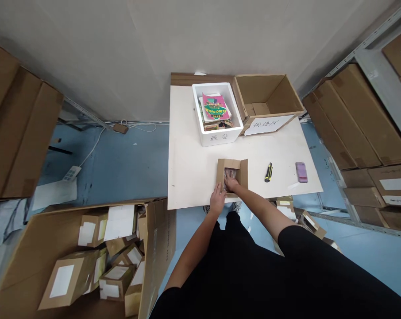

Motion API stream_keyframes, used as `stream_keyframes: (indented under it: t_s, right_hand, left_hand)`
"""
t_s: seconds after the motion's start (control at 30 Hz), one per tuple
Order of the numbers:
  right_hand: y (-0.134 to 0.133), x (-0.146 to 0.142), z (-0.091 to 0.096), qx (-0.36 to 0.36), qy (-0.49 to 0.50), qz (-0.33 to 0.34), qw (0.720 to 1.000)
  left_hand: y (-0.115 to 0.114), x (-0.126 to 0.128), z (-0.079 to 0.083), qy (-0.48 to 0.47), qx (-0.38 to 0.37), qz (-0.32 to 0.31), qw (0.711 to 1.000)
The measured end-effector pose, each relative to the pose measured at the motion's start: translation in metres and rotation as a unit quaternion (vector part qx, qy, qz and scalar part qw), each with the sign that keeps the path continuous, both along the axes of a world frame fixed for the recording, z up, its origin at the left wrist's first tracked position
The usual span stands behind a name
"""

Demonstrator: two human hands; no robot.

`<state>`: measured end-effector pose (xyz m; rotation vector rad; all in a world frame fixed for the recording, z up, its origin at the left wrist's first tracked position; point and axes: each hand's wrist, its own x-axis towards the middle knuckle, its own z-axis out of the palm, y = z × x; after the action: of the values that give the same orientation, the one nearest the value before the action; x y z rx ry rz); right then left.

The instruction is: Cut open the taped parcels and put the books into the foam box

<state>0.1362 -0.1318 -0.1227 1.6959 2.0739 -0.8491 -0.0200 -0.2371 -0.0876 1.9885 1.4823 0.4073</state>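
A small cardboard box (244, 175) with raised flaps stands near the front edge of the white table. My left hand (217, 199) grips its near left side. Into the box reaches my right hand (231, 181), its fingers spread over clear, plastic-looking contents that I cannot make out well. To the right lies a black and yellow utility knife (268, 172). Farther right is a small purple packet or stack of cards (301, 172).
At the table's back, a white foam box (217, 138) holds magazines (215, 106), beside a larger open cardboard carton (270, 110) with a paper label. A big carton (159, 248) of small parcels stands left on the floor. Shelves with boxes (363, 119) flank the right.
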Motion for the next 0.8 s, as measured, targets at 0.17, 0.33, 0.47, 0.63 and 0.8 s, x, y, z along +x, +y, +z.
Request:
stream_keyframes:
  t_s: [0.17, 0.33, 0.47, 0.63, 0.8]
  right_hand:
    - [0.004, -0.002, 0.013, 0.045, -0.017, -0.061, 0.997]
    - [0.002, -0.003, 0.042, 0.079, -0.001, -0.071, 0.994]
    - [-0.010, 0.006, 0.074, 0.101, 0.015, -0.045, 0.994]
    - [-0.024, 0.043, 0.117, 0.229, 0.062, -0.024, 0.971]
    - [-0.013, 0.074, 0.126, 0.284, 0.068, -0.062, 0.954]
  left_hand:
    - [0.009, 0.005, 0.000, 0.012, -0.007, 0.004, 1.000]
    - [0.024, 0.013, 0.007, 0.017, -0.022, 0.031, 0.999]
    - [0.040, 0.011, 0.016, 0.025, -0.026, 0.041, 0.999]
    - [0.057, -0.020, 0.026, 0.045, -0.022, 0.062, 0.997]
    - [0.059, -0.076, 0.031, 0.113, 0.003, 0.094, 0.989]
